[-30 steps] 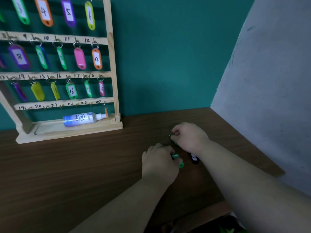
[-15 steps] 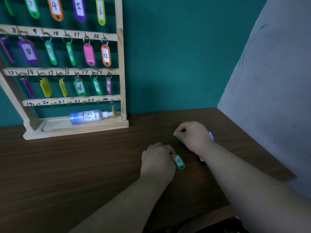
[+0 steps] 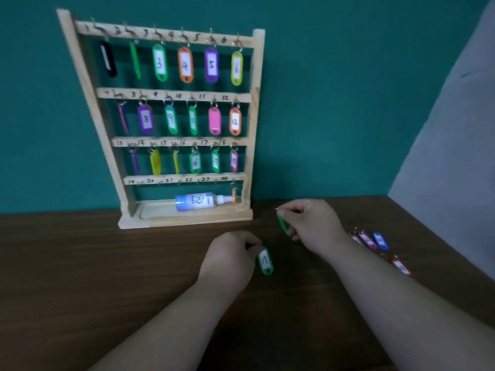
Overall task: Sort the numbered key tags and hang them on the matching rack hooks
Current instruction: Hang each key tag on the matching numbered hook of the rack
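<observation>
Hanging on rack (image 3: 255, 76): tag 3 (image 3: 159, 62), tag 4 (image 3: 185, 65), tag 5 (image 3: 211, 65); bottle (image 3: 197, 202) label 75

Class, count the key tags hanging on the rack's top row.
6, left to right: black tag, edge-on green tag, green 3 tag, orange 4 tag, purple 5 tag, yellow 6 tag. None seems hidden.

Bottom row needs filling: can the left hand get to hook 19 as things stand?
Probably yes. Nothing stands between the left hand and the rack; hook 19 hangs empty, and the spray bottle lies lower, to its right. The hand does grip a green tag.
</observation>
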